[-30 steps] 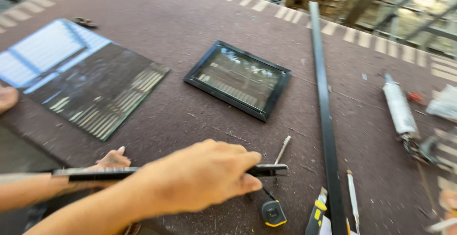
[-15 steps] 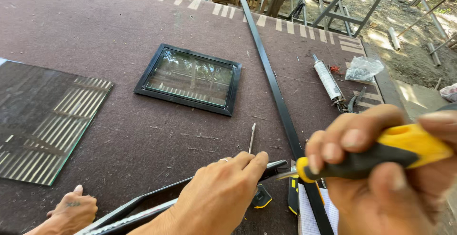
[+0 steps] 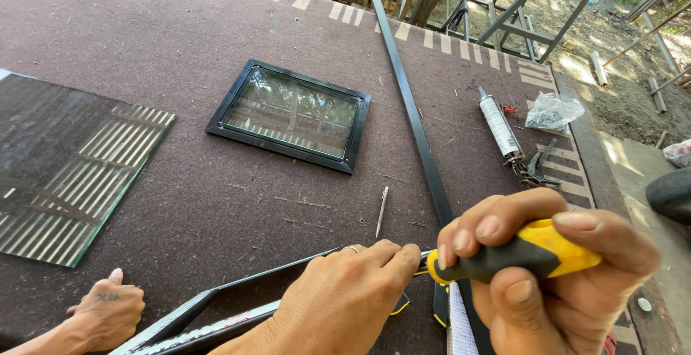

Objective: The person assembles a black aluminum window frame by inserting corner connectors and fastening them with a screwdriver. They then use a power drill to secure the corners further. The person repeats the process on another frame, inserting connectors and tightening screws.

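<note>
My right hand [image 3: 554,283] grips screwdriver [image 3: 518,253] firmly for torque; my left hand [image 3: 338,301] pins frame [image 3: 216,308] steady.

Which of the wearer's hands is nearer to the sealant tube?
Right. The right hand, gripping the yellow-handled screwdriver, sits just below the sealant tube; the left hand lies farther left on the black frame.

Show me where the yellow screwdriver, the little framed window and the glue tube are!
yellow screwdriver [image 3: 533,253], head view, on its handle.
framed window [image 3: 291,114], head view, middle of the glass.
glue tube [image 3: 499,126], head view, on its white body.
</note>
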